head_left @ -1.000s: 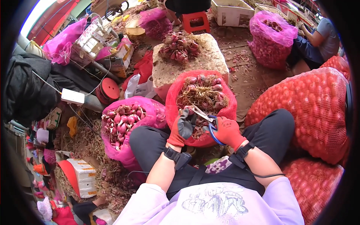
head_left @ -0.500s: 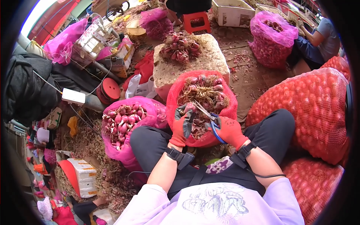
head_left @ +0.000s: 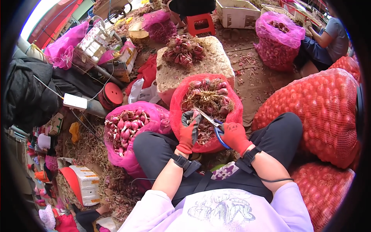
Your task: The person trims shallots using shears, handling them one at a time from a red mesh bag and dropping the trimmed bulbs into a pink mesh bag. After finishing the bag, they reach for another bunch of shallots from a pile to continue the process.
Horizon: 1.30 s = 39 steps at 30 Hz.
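Observation:
My left hand point(head_left: 189, 130), in a red and grey glove, is closed around a shallot held over the open red mesh bag point(head_left: 181, 100) between my knees. My right hand point(head_left: 233, 136), also gloved in red, grips blue-handled scissors point(head_left: 211, 120) whose blades point up-left and meet the shallot at my left fingertips. The bag holds untrimmed shallots with dry roots point(head_left: 208, 96). A pink bag of trimmed shallots point(head_left: 127, 127) stands beside my left knee.
A block with a pile of shallots point(head_left: 185, 50) stands beyond the red bag. Full red mesh sacks point(head_left: 320, 112) crowd my right side. Another person point(head_left: 328, 38) sits at the far right by a pink bag point(head_left: 276, 38). Crates, cartons and husk litter lie at left.
Both hands have stayed over the red bag; the scissors shifted slightly against the shallot in my left hand.

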### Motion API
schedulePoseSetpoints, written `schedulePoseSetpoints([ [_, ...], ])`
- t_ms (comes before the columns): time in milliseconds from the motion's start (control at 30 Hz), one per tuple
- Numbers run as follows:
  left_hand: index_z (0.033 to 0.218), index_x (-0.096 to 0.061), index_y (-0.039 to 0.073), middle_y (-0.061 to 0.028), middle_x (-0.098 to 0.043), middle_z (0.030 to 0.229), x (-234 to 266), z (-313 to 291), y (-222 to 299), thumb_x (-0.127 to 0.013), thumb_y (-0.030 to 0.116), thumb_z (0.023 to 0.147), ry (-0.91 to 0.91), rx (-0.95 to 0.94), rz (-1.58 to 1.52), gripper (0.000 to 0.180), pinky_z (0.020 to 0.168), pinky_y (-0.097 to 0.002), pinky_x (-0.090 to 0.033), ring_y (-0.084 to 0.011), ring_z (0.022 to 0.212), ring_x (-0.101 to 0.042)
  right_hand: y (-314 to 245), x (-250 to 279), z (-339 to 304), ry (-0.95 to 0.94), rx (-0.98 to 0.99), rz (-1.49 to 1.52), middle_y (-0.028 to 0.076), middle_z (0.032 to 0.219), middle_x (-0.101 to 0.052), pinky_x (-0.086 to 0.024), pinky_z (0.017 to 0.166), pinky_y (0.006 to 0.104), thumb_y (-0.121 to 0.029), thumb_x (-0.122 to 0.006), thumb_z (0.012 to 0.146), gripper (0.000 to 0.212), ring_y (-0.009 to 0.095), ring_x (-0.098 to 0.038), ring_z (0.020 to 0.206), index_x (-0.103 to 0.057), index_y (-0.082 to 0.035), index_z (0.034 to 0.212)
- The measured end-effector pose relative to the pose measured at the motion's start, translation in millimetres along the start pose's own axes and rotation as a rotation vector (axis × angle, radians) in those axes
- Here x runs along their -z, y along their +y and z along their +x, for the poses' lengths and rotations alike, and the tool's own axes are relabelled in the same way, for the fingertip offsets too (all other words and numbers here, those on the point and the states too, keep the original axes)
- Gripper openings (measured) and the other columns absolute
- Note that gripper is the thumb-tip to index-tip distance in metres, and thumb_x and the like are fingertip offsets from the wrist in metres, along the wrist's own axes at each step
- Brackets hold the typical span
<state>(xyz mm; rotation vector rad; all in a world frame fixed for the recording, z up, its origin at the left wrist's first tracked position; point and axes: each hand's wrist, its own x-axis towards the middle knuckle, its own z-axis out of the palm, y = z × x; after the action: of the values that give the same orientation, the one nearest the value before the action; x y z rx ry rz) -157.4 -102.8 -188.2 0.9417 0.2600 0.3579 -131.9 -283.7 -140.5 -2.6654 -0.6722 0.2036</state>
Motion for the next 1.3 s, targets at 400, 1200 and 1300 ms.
schedulePoseSetpoints([
  [400, 0.131, -0.038, 0.004, -0.0061, -0.051, 0.12, -10, -2, 8, -0.053, -0.012, 0.079, -0.055, -0.205, 0.341, 0.056, 0.095, -0.0248, -0.04, -0.0137, 0.107, -0.051, 10, 8, 6, -0.09, -0.102, 0.382, 0.019, 0.073, -0.062, -0.045, 0.065, 0.0434, -0.056, -0.055, 0.077, 0.057, 0.036, -0.06, 0.073, -0.063, 0.0, 0.078],
  [1200, 0.122, -0.043, 0.002, -0.006, -0.053, 0.112, -25, -17, 13, -0.062, 0.004, 0.081, -0.366, 0.09, 0.457, 0.046, 0.082, -0.0266, -0.046, -0.0134, 0.096, -0.054, 19, -5, 25, -0.224, -0.359, 1.455, 0.004, 0.071, -0.059, -0.047, 0.043, 0.0222, -0.007, -0.061, 0.077, 0.015, 0.012, -0.06, 0.059, -0.057, -0.004, 0.092],
  [1300, 0.121, -0.045, 0.005, -0.0044, -0.056, 0.106, -27, -13, 10, -0.054, 0.005, 0.088, -0.337, 0.299, 0.118, 0.034, 0.08, -0.0251, -0.046, -0.0106, 0.094, -0.054, 7, 9, 24, -0.159, -0.292, 1.45, 0.004, 0.071, -0.058, -0.048, 0.043, 0.0238, -0.006, -0.061, 0.078, 0.014, 0.012, -0.059, 0.057, -0.057, -0.004, 0.09],
])
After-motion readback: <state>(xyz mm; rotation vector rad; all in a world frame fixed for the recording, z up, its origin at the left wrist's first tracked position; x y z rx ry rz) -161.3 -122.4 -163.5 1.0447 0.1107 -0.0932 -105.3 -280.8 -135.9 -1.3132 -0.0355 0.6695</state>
